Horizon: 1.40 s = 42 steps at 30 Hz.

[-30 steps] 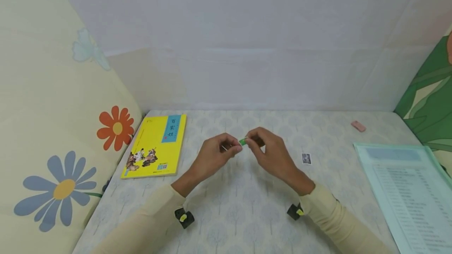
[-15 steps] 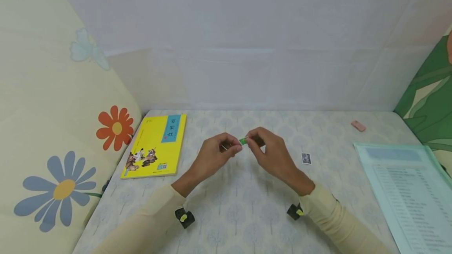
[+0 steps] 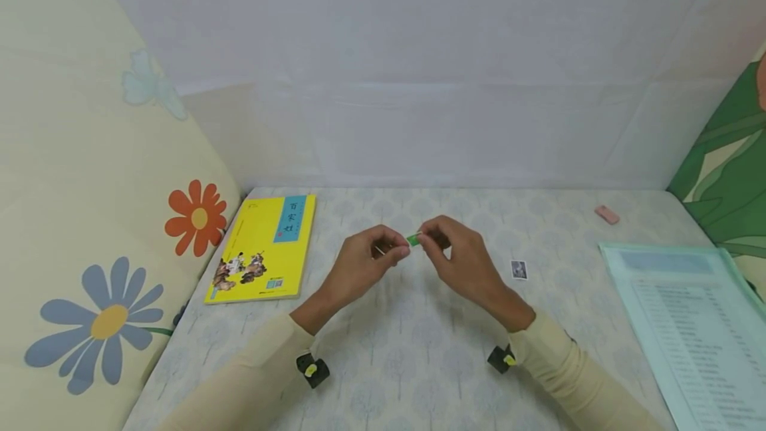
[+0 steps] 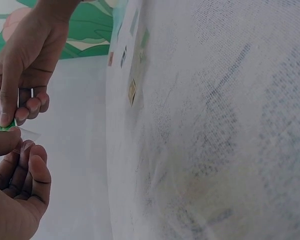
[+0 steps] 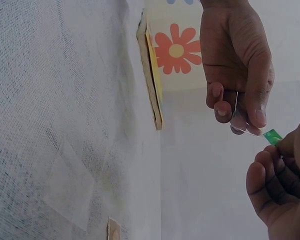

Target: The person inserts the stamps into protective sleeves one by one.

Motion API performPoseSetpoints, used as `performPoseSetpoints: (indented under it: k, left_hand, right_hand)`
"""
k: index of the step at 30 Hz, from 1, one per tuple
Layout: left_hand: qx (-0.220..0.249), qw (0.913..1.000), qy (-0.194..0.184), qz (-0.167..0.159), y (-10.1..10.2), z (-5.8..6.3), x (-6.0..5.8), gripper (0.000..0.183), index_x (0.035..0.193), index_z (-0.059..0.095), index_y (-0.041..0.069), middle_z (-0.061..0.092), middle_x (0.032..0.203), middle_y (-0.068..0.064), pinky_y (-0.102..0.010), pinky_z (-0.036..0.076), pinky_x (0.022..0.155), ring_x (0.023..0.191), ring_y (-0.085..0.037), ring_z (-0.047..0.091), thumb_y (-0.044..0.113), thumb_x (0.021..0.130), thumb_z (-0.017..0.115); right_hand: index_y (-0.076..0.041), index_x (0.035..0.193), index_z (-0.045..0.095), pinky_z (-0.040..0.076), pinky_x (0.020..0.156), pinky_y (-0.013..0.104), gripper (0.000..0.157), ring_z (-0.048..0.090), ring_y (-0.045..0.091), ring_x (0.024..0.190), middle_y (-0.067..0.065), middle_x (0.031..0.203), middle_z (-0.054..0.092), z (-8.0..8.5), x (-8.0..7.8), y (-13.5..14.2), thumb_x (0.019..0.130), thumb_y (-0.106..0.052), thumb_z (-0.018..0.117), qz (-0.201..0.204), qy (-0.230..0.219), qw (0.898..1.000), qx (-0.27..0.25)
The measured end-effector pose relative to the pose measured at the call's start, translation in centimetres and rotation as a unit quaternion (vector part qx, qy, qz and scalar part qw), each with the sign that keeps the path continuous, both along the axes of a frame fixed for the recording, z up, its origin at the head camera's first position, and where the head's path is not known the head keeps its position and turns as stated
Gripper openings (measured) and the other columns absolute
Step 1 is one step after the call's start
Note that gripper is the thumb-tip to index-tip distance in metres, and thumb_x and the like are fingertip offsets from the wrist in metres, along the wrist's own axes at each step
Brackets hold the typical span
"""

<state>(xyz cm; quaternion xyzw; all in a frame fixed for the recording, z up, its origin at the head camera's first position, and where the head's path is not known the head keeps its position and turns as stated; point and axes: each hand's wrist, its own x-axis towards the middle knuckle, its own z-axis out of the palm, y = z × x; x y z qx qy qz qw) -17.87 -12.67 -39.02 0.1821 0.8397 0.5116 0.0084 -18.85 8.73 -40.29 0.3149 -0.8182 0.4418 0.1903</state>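
Both hands meet above the middle of the table. My left hand (image 3: 368, 259) pinches a small clear plastic piece (image 5: 245, 126) between thumb and fingers, seen best in the right wrist view. My right hand (image 3: 461, 263) pinches a small, flat green piece (image 3: 414, 239) between thumb and index finger. In the right wrist view the green piece (image 5: 273, 136) lies right at the edge of the clear plastic; I cannot tell whether it is inside or attached. Fingertips cover part of both. A small grey picture card (image 3: 518, 269) lies on the table beside the right wrist.
A yellow book (image 3: 263, 245) lies at the left. A pink eraser (image 3: 607, 213) is at the far right, behind a pale green clear folder (image 3: 616, 285) with a printed sheet. A small brownish card (image 4: 132, 93) lies on the patterned cloth (image 3: 401, 378).
The right hand and the green piece have shifted very slightly right, away from the left fingertips. The left hand stays in place, as do the things on the table.
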Motion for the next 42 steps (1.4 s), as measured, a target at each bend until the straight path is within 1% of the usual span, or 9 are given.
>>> performPoseSetpoints:
  k: [12,18,25,30,35,42]
  left_hand:
    - [0.003,0.9998,0.017,-0.002,0.05,-0.06,-0.02,0.014,0.105,0.067,0.020,0.068,0.093,0.004,-0.033,0.054,0.066,0.082,-0.033,0.066,0.031,0.097,0.070]
    - [0.002,0.9998,0.022,-0.004,0.05,-0.28,-0.02,0.015,0.105,0.067,0.019,0.068,0.092,0.004,-0.034,0.054,0.066,0.081,-0.032,0.067,0.032,0.096,0.070]
    - [0.001,0.9997,0.026,-0.005,0.11,-0.39,-0.02,0.015,0.104,0.067,0.018,0.068,0.092,0.004,-0.033,0.054,0.066,0.080,-0.033,0.067,0.030,0.096,0.071]
    - [-0.002,0.9996,0.029,-0.004,0.20,-0.38,-0.01,0.014,0.104,0.066,0.018,0.068,0.091,0.004,-0.033,0.054,0.064,0.079,-0.032,0.066,0.029,0.096,0.071]
    - [0.000,0.9996,0.029,-0.005,0.29,-0.37,-0.07,0.014,0.103,0.066,0.019,0.068,0.091,0.004,-0.033,0.054,0.064,0.079,-0.032,0.067,0.030,0.096,0.070]
    - [0.010,0.9997,0.021,-0.006,0.27,-0.39,-0.13,0.015,0.103,0.067,0.019,0.068,0.092,0.004,-0.032,0.053,0.064,0.079,-0.033,0.066,0.032,0.096,0.070]
  right_hand:
    - [-0.014,0.110,0.064,0.054,0.072,0.026,0.011,0.063,0.004,0.083,-0.007,0.096,0.066,0.00,0.09,0.10,0.103,-0.021,0.061,0.005,-0.010,1.000,-0.010]
    - [-0.014,0.111,0.065,0.055,0.072,0.028,0.012,0.062,0.004,0.083,-0.007,0.098,0.065,0.08,0.20,0.12,0.102,-0.022,0.061,0.014,-0.018,1.000,-0.004]
    - [-0.015,0.109,0.065,0.054,0.071,0.027,0.012,0.061,0.002,0.079,-0.008,0.096,0.064,0.24,0.25,0.07,0.101,-0.024,0.063,0.018,-0.018,1.000,0.005]
    - [-0.014,0.108,0.066,0.054,0.070,0.026,0.011,0.061,0.002,0.078,-0.007,0.096,0.064,0.23,0.18,0.17,0.101,-0.022,0.064,0.024,-0.013,1.000,0.010]
    - [-0.014,0.107,0.066,0.053,0.069,0.026,0.009,0.060,0.002,0.077,-0.008,0.094,0.063,0.21,0.04,0.19,0.100,-0.020,0.065,0.016,-0.009,1.000,0.016]
    - [-0.013,0.108,0.066,0.053,0.069,0.025,0.012,0.060,0.002,0.078,-0.006,0.094,0.063,0.24,0.09,0.04,0.102,-0.022,0.063,0.005,-0.013,1.000,0.019]
